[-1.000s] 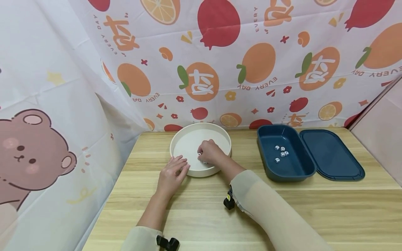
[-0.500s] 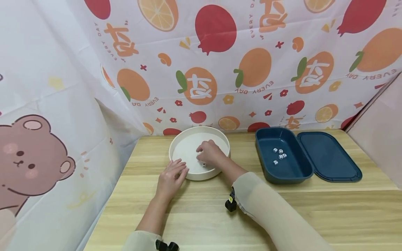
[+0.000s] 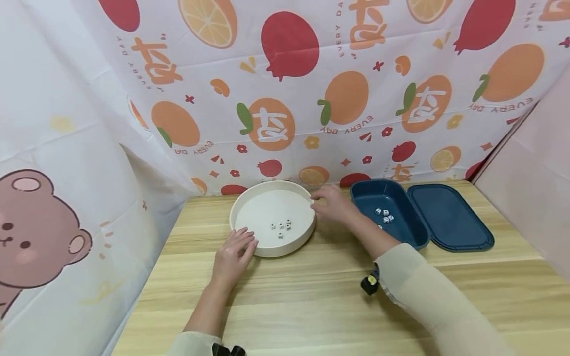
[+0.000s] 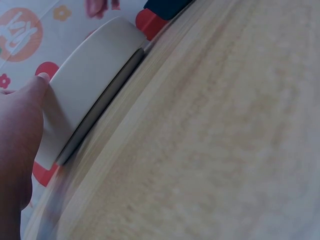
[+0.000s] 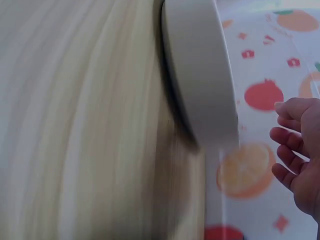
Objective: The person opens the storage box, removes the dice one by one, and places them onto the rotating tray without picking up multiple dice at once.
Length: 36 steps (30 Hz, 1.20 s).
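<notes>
A round white tray point(image 3: 285, 248) with a raised rim stands at the back of the table. Several small white dice point(image 3: 281, 226) lie on its floor, toward the front. My left hand point(image 3: 230, 259) rests at the tray's front left rim with fingers loosely extended, and in the left wrist view its thumb point(image 4: 39, 86) shows at the rim. Just off the tray's right side is my right hand point(image 3: 335, 203), raised between the tray and a dark blue box point(image 3: 403, 230). Its fingers point(image 5: 287, 140) are loosely bent, with nothing visible between them and the thumb. More dice point(image 3: 386, 218) lie inside the box.
A flat blue lid point(image 3: 451, 217) lies right of the box, against its side. Behind the wooden table point(image 3: 285, 301) hangs a fruit-print cloth point(image 3: 289, 44). A white cloth with a bear point(image 3: 40, 232) hangs on the left.
My right hand has moved from over the dice in the tray out to the right, toward the blue box, leaving the tray's dice uncovered. My left hand has stayed at the rim.
</notes>
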Motion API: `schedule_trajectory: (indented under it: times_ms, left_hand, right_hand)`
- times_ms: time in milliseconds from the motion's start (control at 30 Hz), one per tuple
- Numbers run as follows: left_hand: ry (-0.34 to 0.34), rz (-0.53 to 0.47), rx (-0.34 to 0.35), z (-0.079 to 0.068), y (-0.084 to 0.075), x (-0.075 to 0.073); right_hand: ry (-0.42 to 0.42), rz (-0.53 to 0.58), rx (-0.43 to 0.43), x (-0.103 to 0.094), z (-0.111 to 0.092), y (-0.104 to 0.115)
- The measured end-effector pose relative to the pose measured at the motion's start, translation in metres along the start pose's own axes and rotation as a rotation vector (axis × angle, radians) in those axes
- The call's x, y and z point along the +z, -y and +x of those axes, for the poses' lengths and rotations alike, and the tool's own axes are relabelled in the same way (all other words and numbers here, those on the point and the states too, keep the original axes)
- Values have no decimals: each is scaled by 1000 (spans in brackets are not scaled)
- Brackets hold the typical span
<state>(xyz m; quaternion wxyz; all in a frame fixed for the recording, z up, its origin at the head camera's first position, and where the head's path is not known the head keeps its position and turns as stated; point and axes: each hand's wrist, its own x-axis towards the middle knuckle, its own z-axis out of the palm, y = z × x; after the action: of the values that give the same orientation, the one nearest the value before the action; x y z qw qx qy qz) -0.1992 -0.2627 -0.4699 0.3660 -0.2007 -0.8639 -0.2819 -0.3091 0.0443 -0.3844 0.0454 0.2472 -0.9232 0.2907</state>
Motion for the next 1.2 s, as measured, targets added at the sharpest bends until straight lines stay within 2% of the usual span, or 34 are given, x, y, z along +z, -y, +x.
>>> schedule_trajectory:
  times_ms: [200, 300, 433, 567, 700, 900, 1200]
  left_hand:
    - [-2, -14, -18, 2, 1, 3]
    - [-8, -15, -17, 3, 2, 3]
    - [-5, -8, -9, 4, 3, 3]
    - [4, -6, -21, 4, 2, 2]
    - [14, -12, -34, 1, 1, 3]
    - [6, -15, -23, -1, 2, 4]
    - [3, -21, -18, 2, 3, 3]
  right_hand:
    - [-77, -101, -58, -37, -46, -47]
    - [-83, -128, -51, -52, -66, -70]
    - [-22, -180, 0, -62, -87, -99]
    - [75, -245, -4, -60, -99, -118]
    - [148, -265, -2, -54, -103, -126]
    - [220, -261, 48, -47, -100, -125]
    - [204, -200, 56, -44, -100, -126]
